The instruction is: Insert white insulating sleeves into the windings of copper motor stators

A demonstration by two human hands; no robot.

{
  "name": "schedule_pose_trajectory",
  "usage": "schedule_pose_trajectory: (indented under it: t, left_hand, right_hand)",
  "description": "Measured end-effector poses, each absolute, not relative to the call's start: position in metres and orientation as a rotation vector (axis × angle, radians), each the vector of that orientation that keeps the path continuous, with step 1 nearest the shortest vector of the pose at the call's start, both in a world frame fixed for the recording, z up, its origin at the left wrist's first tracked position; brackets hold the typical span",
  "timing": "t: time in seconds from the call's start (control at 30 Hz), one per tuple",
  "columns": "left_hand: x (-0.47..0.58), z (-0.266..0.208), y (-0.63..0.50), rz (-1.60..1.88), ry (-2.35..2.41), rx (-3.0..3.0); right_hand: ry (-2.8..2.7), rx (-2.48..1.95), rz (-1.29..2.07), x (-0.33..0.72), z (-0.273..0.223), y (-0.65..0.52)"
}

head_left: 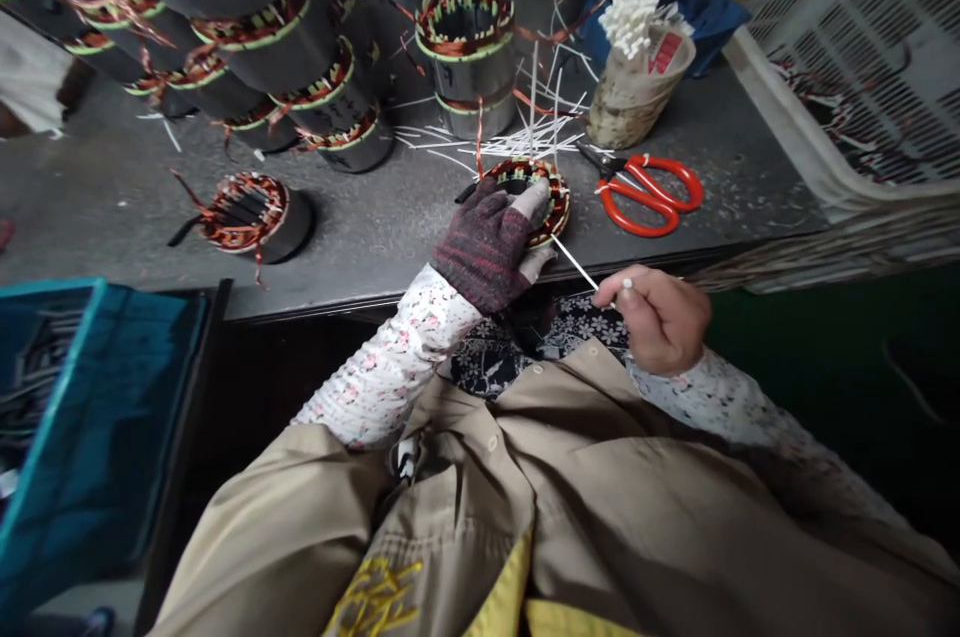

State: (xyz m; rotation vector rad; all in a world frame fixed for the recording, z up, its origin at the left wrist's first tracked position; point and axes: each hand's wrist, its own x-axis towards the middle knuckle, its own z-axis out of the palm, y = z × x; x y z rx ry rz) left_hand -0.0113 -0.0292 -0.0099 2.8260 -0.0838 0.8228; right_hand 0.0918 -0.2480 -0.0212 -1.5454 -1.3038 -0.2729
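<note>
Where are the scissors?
In the head view, the scissors lie on the bench in front of the cup, right of the copper ring under the left hand.

Scissors [675,208] right of stator [559,207], cup [636,99] behind scissors, basket [787,120] right of cup

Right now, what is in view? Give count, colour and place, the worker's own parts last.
Wound ring: 1, copper and green, centre
Thin strand: 1, white, right of ring
Loose strips: many, white, behind ring
Scissors: 1, red-handled, right of ring
Single cylinder: 1, grey and copper, left
Stacked cylinders: many, grey and copper, back
Tub: 1, tan, behind scissors
Bundle: 1, white, in tub
Basket: 1, white, right
Crate: 1, teal, lower left
Table: 1, grey, beneath
Garment: 1, tan, bottom
Left hand: 1, maroon-gloved, on ring
Right hand: 1, bare, holding strand
</note>
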Motion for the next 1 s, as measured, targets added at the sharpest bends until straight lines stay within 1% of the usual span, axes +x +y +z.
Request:
schedule_pose_trajectory:
  t: [0.3, 0.57, 0.67, 0.77, 0.83, 1.0]
  left_hand:
    - [-0.012, -0.008, -0.031, 0.764, -0.008, 2.876]
    - [-0.010, -0.015, -0.029, 0.842, -0.021, 2.805]
    - [-0.011, -0.024, -0.031, 0.898, 0.004, 2.628]
    - [-0.011, -0.031, -0.035, 0.844, 0.026, 2.386]
    - [-0.010, -0.031, -0.037, 0.830, 0.062, 2.360]
    - [-0.006, -0.025, -0.033, 1.084, -0.012, 2.412]
  right_hand:
    - [-1.251, -1.505, -0.200, 0.094, -0.015, -0.241]
    - [-1.199, -1.566, -0.170, 0.093, -0.015, -0.223]
    - [-1.099, -1.513, -0.052, 0.096, -0.022, -0.200]
    - [-0.973, -1.457, 0.113, 0.098, -0.026, -0.189]
    - [-0.916, -1.470, 0.171, 0.097, -0.024, -0.191]
    - [-0.964, -1.541, 0.199, 0.095, -0.009, -0.201]
